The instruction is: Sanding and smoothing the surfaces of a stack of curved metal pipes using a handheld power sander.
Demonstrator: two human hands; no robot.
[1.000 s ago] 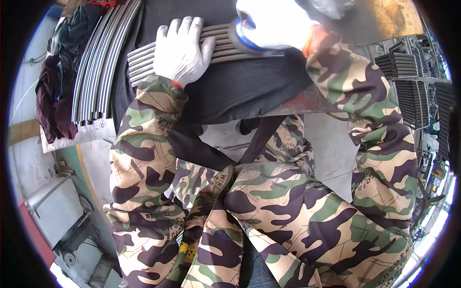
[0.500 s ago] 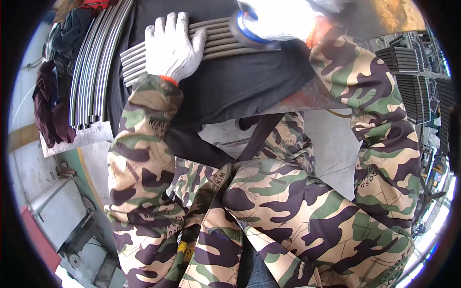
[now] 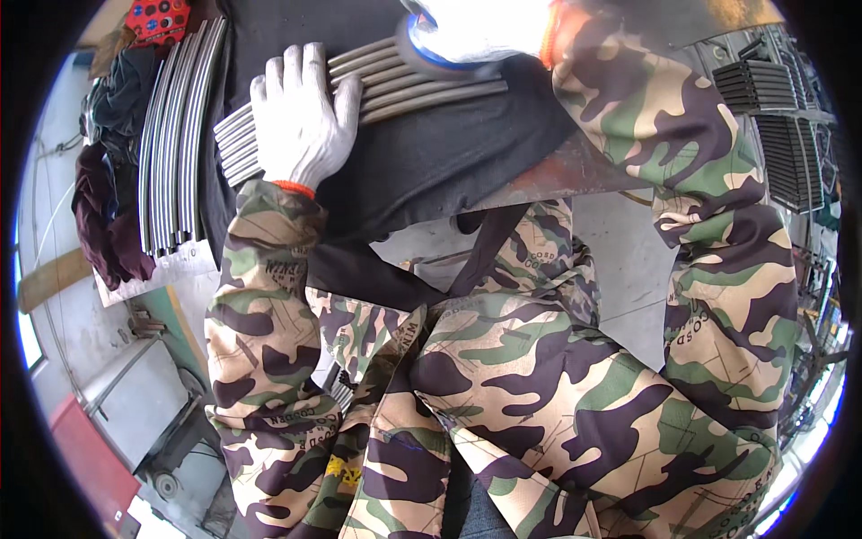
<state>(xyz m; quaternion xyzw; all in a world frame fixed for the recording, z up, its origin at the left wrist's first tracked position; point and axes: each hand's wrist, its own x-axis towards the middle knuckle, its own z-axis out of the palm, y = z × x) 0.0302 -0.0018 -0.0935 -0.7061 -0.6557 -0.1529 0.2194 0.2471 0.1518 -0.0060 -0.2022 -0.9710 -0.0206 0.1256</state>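
Several grey metal rods [image 3: 382,97] lie side by side on a black cloth [image 3: 422,162], slanting up to the right. My left hand [image 3: 303,121], in a white knit glove with an orange cuff, rests flat across their left part with its fingers stretched out. Over the right part of the rods, my gloved right hand [image 3: 485,29] grips a round, blue-edged disc tool [image 3: 440,61] against them. Motion blurs the tool's rim, and its underside is hidden. The upper part of the right hand is cut off by the picture's top edge.
Another row of shiny rods [image 3: 180,148] lies at the left of the table, beside crumpled dark cloths [image 3: 108,207]. A red patterned object [image 3: 162,20] stands behind them. The table's bare brown edge [image 3: 575,175] runs in front. Stacked dark metal parts [image 3: 786,144] stand at the right.
My right hand and the disc tool have moved left along the rods, toward my left hand, uncovering their right ends. The left hand stays flat on the rods. The whole view has shifted slightly.
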